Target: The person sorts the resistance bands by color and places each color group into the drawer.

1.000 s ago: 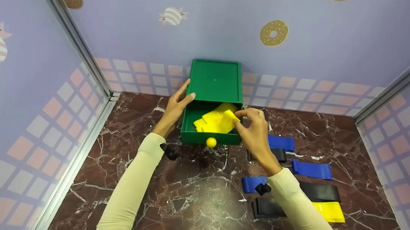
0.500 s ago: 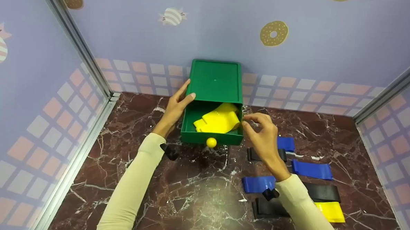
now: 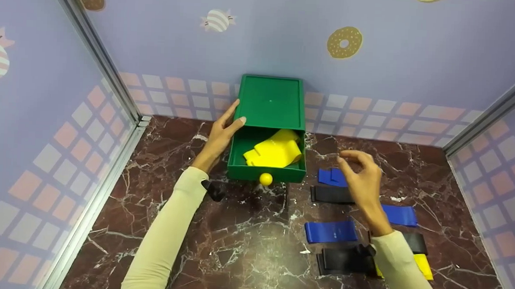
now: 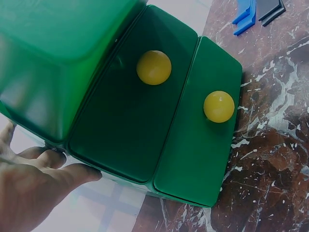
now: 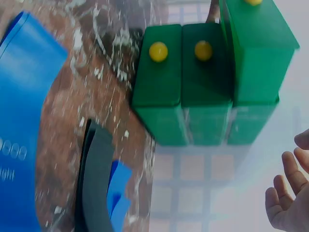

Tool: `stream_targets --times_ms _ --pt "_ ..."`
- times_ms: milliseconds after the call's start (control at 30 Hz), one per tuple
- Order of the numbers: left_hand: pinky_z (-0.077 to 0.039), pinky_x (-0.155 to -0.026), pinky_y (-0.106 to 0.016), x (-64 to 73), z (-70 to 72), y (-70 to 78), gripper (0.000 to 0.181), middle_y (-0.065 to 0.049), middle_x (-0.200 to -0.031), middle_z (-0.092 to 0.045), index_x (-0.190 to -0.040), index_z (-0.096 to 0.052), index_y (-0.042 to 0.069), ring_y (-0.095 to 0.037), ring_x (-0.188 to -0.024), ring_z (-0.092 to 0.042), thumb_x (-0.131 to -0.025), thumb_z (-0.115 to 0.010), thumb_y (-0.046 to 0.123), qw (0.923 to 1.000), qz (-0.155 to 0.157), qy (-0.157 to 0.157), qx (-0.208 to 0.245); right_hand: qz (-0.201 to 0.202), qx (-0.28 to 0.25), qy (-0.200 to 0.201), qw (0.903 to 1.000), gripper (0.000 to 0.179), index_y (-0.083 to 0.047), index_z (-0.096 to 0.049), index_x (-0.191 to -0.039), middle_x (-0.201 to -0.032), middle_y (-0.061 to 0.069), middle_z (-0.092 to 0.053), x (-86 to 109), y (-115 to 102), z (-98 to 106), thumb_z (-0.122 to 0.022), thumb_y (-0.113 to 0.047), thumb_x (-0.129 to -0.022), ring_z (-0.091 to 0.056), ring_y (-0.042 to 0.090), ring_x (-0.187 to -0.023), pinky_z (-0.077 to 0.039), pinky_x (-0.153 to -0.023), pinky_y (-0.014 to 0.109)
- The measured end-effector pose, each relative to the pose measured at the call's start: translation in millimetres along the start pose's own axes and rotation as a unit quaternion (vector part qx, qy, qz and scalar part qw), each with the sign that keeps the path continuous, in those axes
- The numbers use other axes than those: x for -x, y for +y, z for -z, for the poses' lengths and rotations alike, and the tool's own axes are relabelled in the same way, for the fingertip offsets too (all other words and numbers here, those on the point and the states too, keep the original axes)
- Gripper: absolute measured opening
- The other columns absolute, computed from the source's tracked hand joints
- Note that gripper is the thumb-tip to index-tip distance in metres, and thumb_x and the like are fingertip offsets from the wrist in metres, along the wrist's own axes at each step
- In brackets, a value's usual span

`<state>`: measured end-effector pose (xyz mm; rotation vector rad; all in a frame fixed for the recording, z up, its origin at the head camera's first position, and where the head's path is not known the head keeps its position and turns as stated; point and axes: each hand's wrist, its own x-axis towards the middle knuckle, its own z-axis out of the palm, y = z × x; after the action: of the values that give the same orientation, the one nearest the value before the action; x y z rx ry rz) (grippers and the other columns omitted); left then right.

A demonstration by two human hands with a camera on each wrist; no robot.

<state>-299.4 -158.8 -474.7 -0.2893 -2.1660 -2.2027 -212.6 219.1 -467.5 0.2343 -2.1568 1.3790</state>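
Observation:
A green drawer cabinet (image 3: 270, 101) stands against the back wall, its top drawer (image 3: 239, 173) pulled out by a round yellow knob (image 3: 265, 178). Folded yellow resistance bands (image 3: 274, 153) lie inside that drawer. My left hand (image 3: 219, 136) rests along the cabinet's left side, fingers extended and thumb at the top edge. To the right of the drawer my right hand (image 3: 362, 177) is in the air over the bands, loosely curled and holding nothing. In the right wrist view its fingers (image 5: 289, 169) show apart. Below the open drawer, two lower drawers (image 4: 130, 111) are closed.
Folded blue bands (image 3: 331, 231) and black bands (image 3: 331, 194) lie on the right of the marbled tabletop (image 3: 235, 248). A yellow band (image 3: 424, 265) is partly covered by my right sleeve (image 3: 404, 268). Patterned panels (image 3: 266, 40) enclose the back and both sides.
My right hand has let go of a yellow band in the drawer and moved right, out over the tabletop. The band has settled among the others. My left hand has stayed put.

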Motion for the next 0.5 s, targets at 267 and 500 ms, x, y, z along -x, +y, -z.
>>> stream_targets --times_ms 267,500 --pt "-0.035 -0.13 -0.042 0.1 0.7 0.3 0.071 0.0 -0.181 -0.029 -0.175 -0.035 0.029 -0.021 -0.162 -0.037 -0.112 -0.066 0.036 1.0 0.0 0.0 -0.002 -0.034 0.017 0.024 0.999 0.013 0.015 -0.078 -0.107 -0.104 0.03 -0.077 10.1 -8 33 -0.079 0.013 -0.094 -0.067 0.0 -0.093 -0.049 -0.092 0.011" --pt "-0.038 -0.129 -0.041 1.0 1.0 0.2 0.068 0.001 -0.18 -0.031 -0.174 -0.036 0.033 -0.021 -0.161 -0.039 -0.113 -0.065 0.038 1.0 0.001 -0.006 0.004 -0.053 0.044 0.032 0.9971 0.015 0.011 -0.08 -0.109 -0.105 0.027 -0.078 25.0 38 57 -0.08 0.011 -0.094 -0.067 -0.003 -0.09 -0.05 -0.084 0.009"
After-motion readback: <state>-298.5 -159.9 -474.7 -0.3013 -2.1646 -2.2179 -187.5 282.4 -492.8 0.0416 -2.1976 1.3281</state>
